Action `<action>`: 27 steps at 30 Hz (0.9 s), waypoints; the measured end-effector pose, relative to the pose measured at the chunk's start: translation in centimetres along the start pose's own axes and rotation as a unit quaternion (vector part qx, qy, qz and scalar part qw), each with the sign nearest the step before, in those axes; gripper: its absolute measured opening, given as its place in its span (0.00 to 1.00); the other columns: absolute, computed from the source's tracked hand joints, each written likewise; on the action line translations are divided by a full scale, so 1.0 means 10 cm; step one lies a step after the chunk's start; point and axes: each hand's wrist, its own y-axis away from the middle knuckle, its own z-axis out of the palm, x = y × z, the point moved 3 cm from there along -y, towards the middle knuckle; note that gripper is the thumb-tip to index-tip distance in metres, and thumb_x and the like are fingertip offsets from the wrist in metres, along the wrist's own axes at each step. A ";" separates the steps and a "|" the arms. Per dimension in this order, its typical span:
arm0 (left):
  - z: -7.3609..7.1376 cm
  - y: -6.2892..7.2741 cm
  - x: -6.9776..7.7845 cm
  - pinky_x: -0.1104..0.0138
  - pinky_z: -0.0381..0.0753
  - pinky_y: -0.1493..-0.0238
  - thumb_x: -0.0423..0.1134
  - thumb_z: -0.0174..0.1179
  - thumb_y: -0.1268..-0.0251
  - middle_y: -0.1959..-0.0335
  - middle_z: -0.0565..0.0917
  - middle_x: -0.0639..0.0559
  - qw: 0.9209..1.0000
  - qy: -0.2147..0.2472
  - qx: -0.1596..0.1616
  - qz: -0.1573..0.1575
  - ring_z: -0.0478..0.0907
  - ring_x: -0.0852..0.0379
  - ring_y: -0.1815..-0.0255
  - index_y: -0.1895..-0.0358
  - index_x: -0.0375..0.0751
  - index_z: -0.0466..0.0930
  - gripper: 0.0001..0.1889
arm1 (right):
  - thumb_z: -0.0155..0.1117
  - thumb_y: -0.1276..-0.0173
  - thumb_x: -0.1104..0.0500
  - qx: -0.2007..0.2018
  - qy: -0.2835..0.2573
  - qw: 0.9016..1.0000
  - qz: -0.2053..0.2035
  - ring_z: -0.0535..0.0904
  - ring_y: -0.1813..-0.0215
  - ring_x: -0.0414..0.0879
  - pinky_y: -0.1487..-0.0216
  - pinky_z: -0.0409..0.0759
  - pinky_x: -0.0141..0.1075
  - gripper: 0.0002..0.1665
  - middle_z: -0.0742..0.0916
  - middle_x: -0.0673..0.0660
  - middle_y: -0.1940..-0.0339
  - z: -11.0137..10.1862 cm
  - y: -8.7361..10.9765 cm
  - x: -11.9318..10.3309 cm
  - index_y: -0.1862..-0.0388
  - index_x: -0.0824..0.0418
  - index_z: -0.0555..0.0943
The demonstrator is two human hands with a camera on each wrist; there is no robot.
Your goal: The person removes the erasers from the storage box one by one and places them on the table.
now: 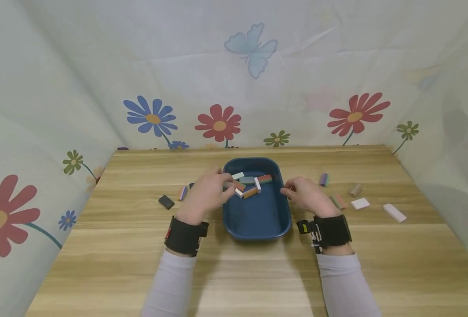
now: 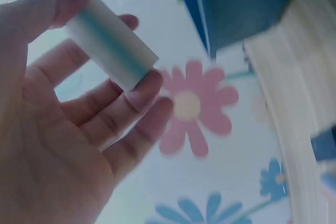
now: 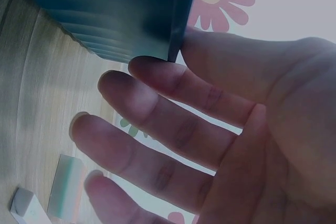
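Observation:
Over the left side of a blue plastic bin (image 1: 257, 220), my left hand (image 1: 208, 193) pinches a small white eraser with a green stripe (image 2: 113, 45) between thumb and fingers. That eraser shows plainly in the left wrist view; in the head view my fingers mostly cover it. My right hand (image 1: 309, 196) grips the bin's right rim between thumb and index finger, and the other fingers spread below it in the right wrist view. Inside the bin lie several erasers, among them a white one (image 1: 257, 185), an orange one (image 1: 250, 193) and a red-and-green one (image 1: 265, 178).
Left of the bin, a black eraser (image 1: 166, 202) and a striped one (image 1: 183, 193) lie on the wooden table (image 1: 250, 281). Several more lie to the right, including a purple-green one (image 1: 324, 179), a tan one (image 1: 355, 190) and a long white one (image 1: 394, 212). A flowered curtain surrounds the table.

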 end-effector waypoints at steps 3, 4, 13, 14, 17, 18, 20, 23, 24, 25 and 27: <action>-0.14 0.03 -0.20 0.60 0.77 0.58 0.43 0.55 0.30 0.56 0.75 0.47 0.998 0.039 0.005 -0.049 0.75 0.52 0.60 0.51 0.40 0.83 0.14 | 0.57 0.25 0.56 0.002 -0.002 1.000 -0.004 0.74 0.75 0.45 0.72 0.71 0.39 0.13 0.82 0.54 0.75 -0.01 -0.01 0.00 0.62 0.64 0.82; -0.17 0.05 -0.28 0.59 0.77 0.56 0.44 0.55 0.29 0.54 0.75 0.46 0.997 0.049 0.006 -0.065 0.76 0.52 0.57 0.51 0.39 0.83 0.14 | 0.57 0.25 0.56 0.002 -0.001 1.000 -0.006 0.74 0.75 0.45 0.72 0.71 0.39 0.13 0.82 0.54 0.75 -0.01 -0.01 0.00 0.62 0.64 0.82; -0.42 0.38 -1.07 0.45 0.69 0.44 0.43 0.56 0.31 0.42 0.71 0.34 0.977 0.090 0.048 -0.187 0.71 0.36 0.46 0.51 0.34 0.79 0.15 | 0.57 0.25 0.56 0.003 0.004 1.000 -0.006 0.73 0.75 0.45 0.72 0.70 0.38 0.13 0.82 0.56 0.75 -0.01 -0.03 0.00 0.64 0.64 0.81; -0.44 0.44 -1.15 0.44 0.68 0.44 0.42 0.56 0.31 0.42 0.71 0.32 0.974 0.092 0.053 -0.198 0.70 0.35 0.45 0.50 0.32 0.78 0.16 | 0.56 0.25 0.56 0.002 0.003 1.000 -0.004 0.73 0.75 0.45 0.72 0.71 0.38 0.13 0.83 0.56 0.74 0.00 -0.03 0.00 0.63 0.64 0.81; -0.47 0.62 -1.39 0.43 0.68 0.44 0.41 0.56 0.31 0.40 0.68 0.29 0.964 0.109 0.055 -0.236 0.68 0.32 0.43 0.47 0.29 0.76 0.19 | 0.57 0.25 0.56 -0.002 0.004 1.000 -0.001 0.74 0.75 0.45 0.72 0.71 0.39 0.13 0.83 0.56 0.73 0.00 -0.03 0.00 0.62 0.64 0.82; -0.48 0.68 -1.46 0.42 0.69 0.45 0.41 0.55 0.32 0.40 0.68 0.27 0.960 0.113 0.053 -0.249 0.68 0.31 0.42 0.46 0.28 0.75 0.19 | 0.57 0.25 0.56 -0.002 0.004 1.000 0.000 0.74 0.75 0.45 0.72 0.72 0.39 0.13 0.83 0.56 0.73 0.00 -0.03 0.00 0.62 0.64 0.82; -0.48 0.79 -1.59 0.43 0.70 0.46 0.40 0.55 0.32 0.40 0.68 0.26 0.953 0.119 0.043 -0.277 0.68 0.30 0.42 0.44 0.27 0.74 0.21 | 0.57 0.25 0.56 -0.003 0.005 1.000 0.001 0.75 0.74 0.45 0.71 0.72 0.39 0.13 0.83 0.55 0.73 0.01 -0.03 0.01 0.61 0.65 0.82; -0.49 0.90 -1.72 0.44 0.70 0.47 0.39 0.55 0.34 0.41 0.69 0.25 0.942 0.121 0.033 -0.311 0.69 0.31 0.43 0.42 0.26 0.72 0.23 | 0.57 0.25 0.55 -0.003 0.007 1.000 0.001 0.75 0.73 0.46 0.70 0.73 0.39 0.14 0.83 0.54 0.73 0.00 -0.03 0.00 0.60 0.65 0.82; -0.49 0.93 -1.76 0.44 0.70 0.47 0.39 0.56 0.34 0.42 0.70 0.25 0.940 0.118 0.032 -0.320 0.69 0.31 0.44 0.42 0.26 0.72 0.23 | 0.57 0.25 0.55 -0.003 0.007 1.000 0.002 0.75 0.73 0.46 0.70 0.73 0.39 0.14 0.83 0.54 0.73 0.00 -0.03 0.00 0.60 0.65 0.82; -0.49 0.96 -1.79 0.44 0.70 0.48 0.39 0.57 0.35 0.43 0.71 0.25 0.938 0.116 0.032 -0.326 0.70 0.32 0.45 0.42 0.26 0.72 0.23 | 0.56 0.25 0.55 -0.003 0.008 1.000 0.001 0.75 0.73 0.46 0.70 0.73 0.40 0.14 0.83 0.54 0.73 -0.01 -0.04 0.00 0.59 0.65 0.82; -0.49 1.00 -1.83 0.45 0.70 0.48 0.38 0.58 0.36 0.45 0.71 0.26 0.935 0.111 0.037 -0.333 0.70 0.32 0.47 0.43 0.26 0.72 0.23 | 0.56 0.25 0.55 -0.005 0.009 1.000 0.002 0.75 0.73 0.46 0.70 0.72 0.40 0.14 0.83 0.54 0.73 -0.01 -0.03 -0.01 0.59 0.65 0.82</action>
